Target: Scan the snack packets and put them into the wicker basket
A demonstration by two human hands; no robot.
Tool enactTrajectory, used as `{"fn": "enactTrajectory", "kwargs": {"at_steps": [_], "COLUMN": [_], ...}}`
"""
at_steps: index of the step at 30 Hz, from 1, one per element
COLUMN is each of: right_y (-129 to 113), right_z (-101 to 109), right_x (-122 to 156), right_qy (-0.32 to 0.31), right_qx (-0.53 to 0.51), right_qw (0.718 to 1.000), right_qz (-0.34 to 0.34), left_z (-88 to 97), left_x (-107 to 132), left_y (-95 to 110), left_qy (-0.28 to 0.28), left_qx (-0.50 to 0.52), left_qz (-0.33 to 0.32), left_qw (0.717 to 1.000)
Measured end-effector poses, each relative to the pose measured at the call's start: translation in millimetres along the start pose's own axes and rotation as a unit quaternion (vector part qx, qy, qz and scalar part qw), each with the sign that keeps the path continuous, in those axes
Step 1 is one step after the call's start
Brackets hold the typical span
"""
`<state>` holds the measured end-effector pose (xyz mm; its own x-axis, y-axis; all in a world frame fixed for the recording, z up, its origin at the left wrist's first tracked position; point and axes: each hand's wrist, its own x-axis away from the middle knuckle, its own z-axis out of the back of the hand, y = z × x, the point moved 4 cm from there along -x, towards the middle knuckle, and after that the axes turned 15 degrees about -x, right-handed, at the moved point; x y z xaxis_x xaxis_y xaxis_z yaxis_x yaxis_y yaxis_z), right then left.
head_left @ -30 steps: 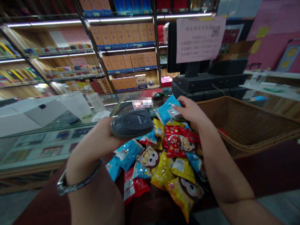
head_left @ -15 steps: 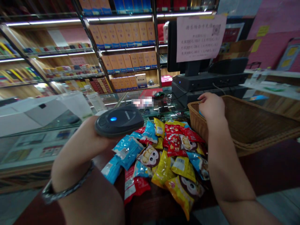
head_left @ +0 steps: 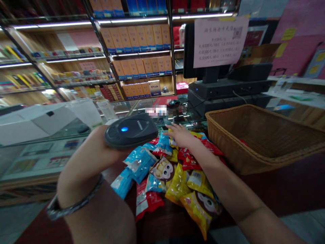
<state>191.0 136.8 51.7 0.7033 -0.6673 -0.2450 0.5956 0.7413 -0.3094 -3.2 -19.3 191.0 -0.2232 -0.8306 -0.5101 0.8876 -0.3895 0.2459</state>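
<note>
Across the glass tabletop (head_left: 38,149), my right hand (head_left: 179,135) has come back from the wicker basket (head_left: 228,110) and hangs open, its fingers (head_left: 169,134) spread and empty, at the far edge of the heap of snack packets (head_left: 172,179). My left hand (head_left: 93,152) cradles the barcode scanner (head_left: 130,130).

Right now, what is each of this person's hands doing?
Left hand: closed, holding a handheld barcode scanner.
Right hand: open, empty, over the snack packets.
</note>
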Motion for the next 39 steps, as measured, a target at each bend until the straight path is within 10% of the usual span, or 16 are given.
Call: {"fn": "enactTrajectory", "kwargs": {"at_steps": [4,24,39], "right_y": [1.4,18.2,23.3], "right_z": [-26.3,85.2,82.6], "right_x": [-5.1,27.1,25.9], "right_qy": [-0.014,0.17,0.209], "right_qx": [0.039,-0.139,-0.329], "right_qw": [0.998,0.971,0.913], "right_qz": [-0.039,-0.092,-0.122], "left_z": [-0.5,-1.5,-7.6], "left_x": [2.5,6.2,0.8], "left_y": [-3.4,-19.2,-16.3], "left_qy": [-0.002,-0.033,-0.059], "left_qx": [0.008,-0.024,-0.011], "left_qz": [0.01,0.048,0.018], "left_qw": [1.0,0.998,0.998]}}
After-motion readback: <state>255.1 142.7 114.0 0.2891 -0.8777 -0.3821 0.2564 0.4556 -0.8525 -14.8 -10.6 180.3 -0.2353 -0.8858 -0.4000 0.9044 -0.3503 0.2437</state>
